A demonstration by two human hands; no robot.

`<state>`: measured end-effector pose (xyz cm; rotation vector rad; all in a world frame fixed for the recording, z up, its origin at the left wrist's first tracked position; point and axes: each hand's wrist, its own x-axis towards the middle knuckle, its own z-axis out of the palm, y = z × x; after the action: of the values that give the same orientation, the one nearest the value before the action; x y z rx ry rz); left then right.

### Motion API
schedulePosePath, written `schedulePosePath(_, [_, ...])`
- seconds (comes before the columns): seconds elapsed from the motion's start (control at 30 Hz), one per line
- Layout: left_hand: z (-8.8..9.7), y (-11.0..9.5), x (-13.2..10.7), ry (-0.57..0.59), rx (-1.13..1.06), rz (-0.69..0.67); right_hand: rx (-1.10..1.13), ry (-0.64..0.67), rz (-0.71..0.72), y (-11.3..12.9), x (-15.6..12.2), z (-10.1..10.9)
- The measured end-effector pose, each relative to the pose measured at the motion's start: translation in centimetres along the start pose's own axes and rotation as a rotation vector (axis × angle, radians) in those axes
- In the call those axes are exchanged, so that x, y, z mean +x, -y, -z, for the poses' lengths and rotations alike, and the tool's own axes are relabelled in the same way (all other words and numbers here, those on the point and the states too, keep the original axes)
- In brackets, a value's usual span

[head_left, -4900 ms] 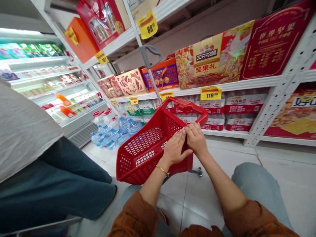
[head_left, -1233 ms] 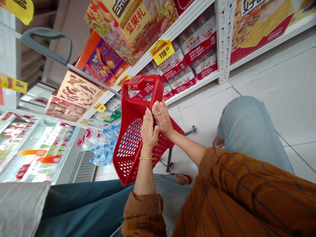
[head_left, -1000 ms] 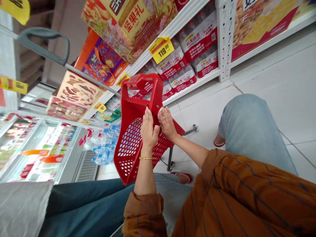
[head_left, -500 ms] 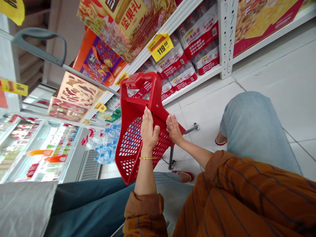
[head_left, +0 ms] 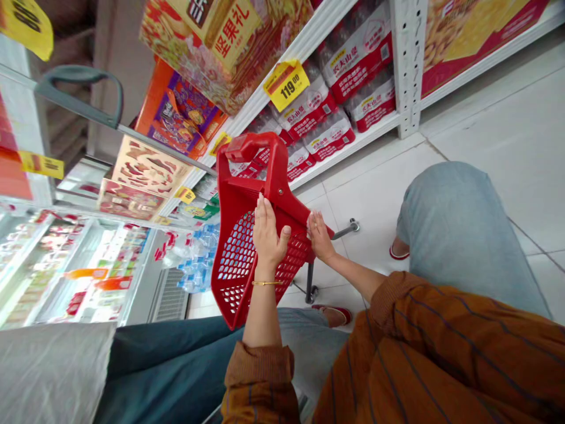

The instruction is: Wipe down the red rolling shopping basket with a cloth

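Observation:
A red rolling shopping basket [head_left: 238,235] with perforated sides stands on the tiled floor, turned sideways in the view. A long metal rod runs from it to a grey pull handle [head_left: 79,94] at the upper left. My left hand [head_left: 268,235], a gold bangle at its wrist, lies over the basket's rim with its fingers straight and together and the thumb apart. At the basket's outer side, my right hand [head_left: 321,235] has its fingers stretched out against the red wall. Neither hand grasps anything. Whether the left palm presses on the basket I cannot tell.
A white shelf [head_left: 408,65] holds packs of bottled water [head_left: 331,138] and gift boxes [head_left: 229,47] behind yellow price tags. Blue-tinted bottles [head_left: 198,256] stand past the basket. Another person's dark trousers [head_left: 168,359] are close at the lower left. White floor tiles [head_left: 481,135] stretch to the right.
The view has shifted slightly, so the basket and shelves appear a little farther right. My right hand has moved slightly away from the left, widening the gap between them.

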<state>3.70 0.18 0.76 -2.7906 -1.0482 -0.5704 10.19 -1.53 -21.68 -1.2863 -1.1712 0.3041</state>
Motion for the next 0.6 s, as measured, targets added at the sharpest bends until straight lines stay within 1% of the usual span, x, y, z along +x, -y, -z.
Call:
schedulePosePath(0.1, [-0.1, 0.1, 0.0, -0.002, 0.008, 0.007, 0.037, 0.037, -0.069, -1.2, -1.4, 0.0])
schedulePosePath(0.2, [-0.1, 0.1, 0.0, -0.003, 0.009, 0.015, 0.063, 0.05, -0.105, -2.1, -2.8, 0.0])
schedulePosePath(0.3, [-0.1, 0.0, 0.0, -0.011, 0.009, 0.018, 0.085, 0.024, -0.103, -1.7, -2.8, 0.0])
schedulePosePath(0.4, [0.0, -0.1, 0.0, -0.013, 0.01, 0.017, 0.096, -0.016, -0.054, 0.1, -1.1, 0.4])
schedulePosePath(0.6, [0.0, 0.0, -0.1, -0.009, 0.023, 0.018, 0.145, -0.08, 0.173, 5.3, 4.6, 2.5])
